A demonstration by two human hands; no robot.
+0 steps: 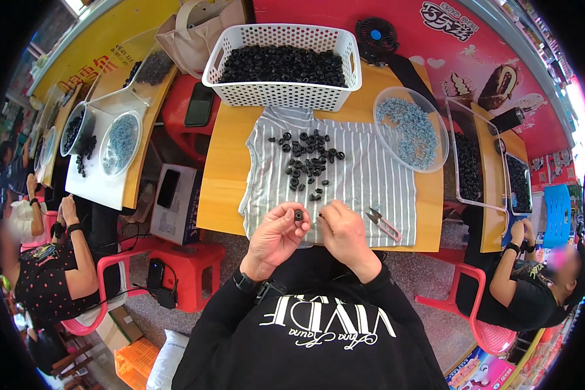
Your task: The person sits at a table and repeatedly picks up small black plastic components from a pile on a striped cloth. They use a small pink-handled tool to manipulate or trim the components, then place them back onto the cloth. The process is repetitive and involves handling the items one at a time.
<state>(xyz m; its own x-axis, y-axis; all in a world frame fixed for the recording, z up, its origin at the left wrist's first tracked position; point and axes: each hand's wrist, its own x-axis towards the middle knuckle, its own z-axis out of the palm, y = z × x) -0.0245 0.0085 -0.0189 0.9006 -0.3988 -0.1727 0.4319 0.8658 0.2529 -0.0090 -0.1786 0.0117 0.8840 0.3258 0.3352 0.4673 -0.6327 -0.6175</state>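
Note:
My left hand [276,237] is closed, thumb and fingers pinching a small black round part with a hole [298,215] in front of my chest. Close beside it, my right hand [346,233] has its fingertips pressed together; whatever is between them is too small to make out. Both hands are over the near edge of a grey-and-white striped cloth [266,188]. Beyond them lies a loose pile of similar black parts [310,158] on this cloth. Thread snips [385,225] with pinkish handles rest just right of my right hand.
A white perforated basket [279,97] heaped with black parts stands at the table's far side. A clear round tray [444,140] of pale blue pieces sits right. Behind are a black fan [376,36] and beige bag [192,39]. Other people work at tables on both sides.

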